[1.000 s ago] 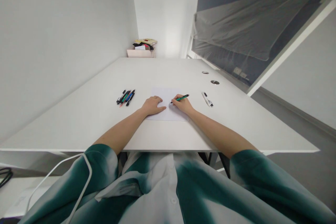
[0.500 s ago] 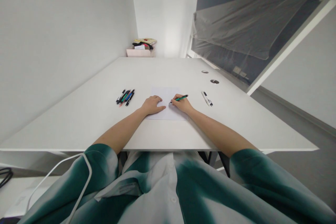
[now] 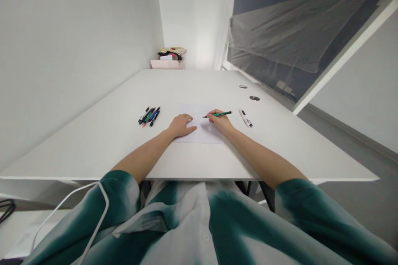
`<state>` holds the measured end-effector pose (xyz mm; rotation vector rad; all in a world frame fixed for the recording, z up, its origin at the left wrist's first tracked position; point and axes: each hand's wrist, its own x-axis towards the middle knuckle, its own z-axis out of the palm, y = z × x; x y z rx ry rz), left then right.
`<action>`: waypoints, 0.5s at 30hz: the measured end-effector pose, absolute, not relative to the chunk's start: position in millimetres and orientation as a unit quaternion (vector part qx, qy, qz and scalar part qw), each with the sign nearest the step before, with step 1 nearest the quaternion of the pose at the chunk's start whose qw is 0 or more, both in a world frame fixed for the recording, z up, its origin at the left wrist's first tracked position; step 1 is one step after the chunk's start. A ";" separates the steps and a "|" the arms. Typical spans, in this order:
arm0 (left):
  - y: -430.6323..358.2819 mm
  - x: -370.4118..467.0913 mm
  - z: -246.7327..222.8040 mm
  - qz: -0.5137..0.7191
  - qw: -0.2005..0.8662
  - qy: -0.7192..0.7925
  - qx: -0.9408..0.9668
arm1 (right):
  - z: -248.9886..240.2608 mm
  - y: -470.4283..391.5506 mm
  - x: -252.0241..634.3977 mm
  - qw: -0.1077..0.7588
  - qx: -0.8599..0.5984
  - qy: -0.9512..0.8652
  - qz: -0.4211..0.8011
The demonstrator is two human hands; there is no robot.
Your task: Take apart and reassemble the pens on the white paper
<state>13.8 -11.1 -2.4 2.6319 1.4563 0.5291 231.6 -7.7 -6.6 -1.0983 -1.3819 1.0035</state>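
The pen point(image 3: 223, 113) lies in the grasp of the right hand point(image 3: 221, 121), pinched between thumb and forefinger near its writing end; the dark tip projects past the fingertips toward the left hand, and the rear extends over the hand to the right. The shaft slopes low over the sheet point(image 3: 202, 136); whether the tip touches the surface cannot be told at this scale. The left hand point(image 3: 180, 125) rests palm down on the left part of the sheet, grasping nothing, its thumb spread from the fingers and directed toward the right hand. The sheet is thin, flat, white and straight-edged, and lies on a smooth, matte white table point(image 3: 192, 161). The pen is slender and straight, with a green barrel and black end. To the left is a loose cluster of pens point(image 3: 152, 114), chiefly black, with green, blue and reddish barrels; to the right, slim white pens point(image 3: 244, 118) with black parts lie side by side. Beyond these, two round metallic discs point(image 3: 254, 98) are set in the tabletop.
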 end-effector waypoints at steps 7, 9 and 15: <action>-15.2 24.4 2.6 0.292 0.038 0.363 0.884 | -1.8 -16.5 225.5 0.476 -0.384 -0.599 0.518; -15.3 27.0 3.3 0.296 0.036 0.344 0.890 | -2.1 -17.6 224.4 0.463 -0.375 -0.598 0.536; -11.5 24.4 1.5 0.281 0.013 0.383 0.880 | 4.2 -16.5 228.9 0.467 -0.361 -0.514 0.623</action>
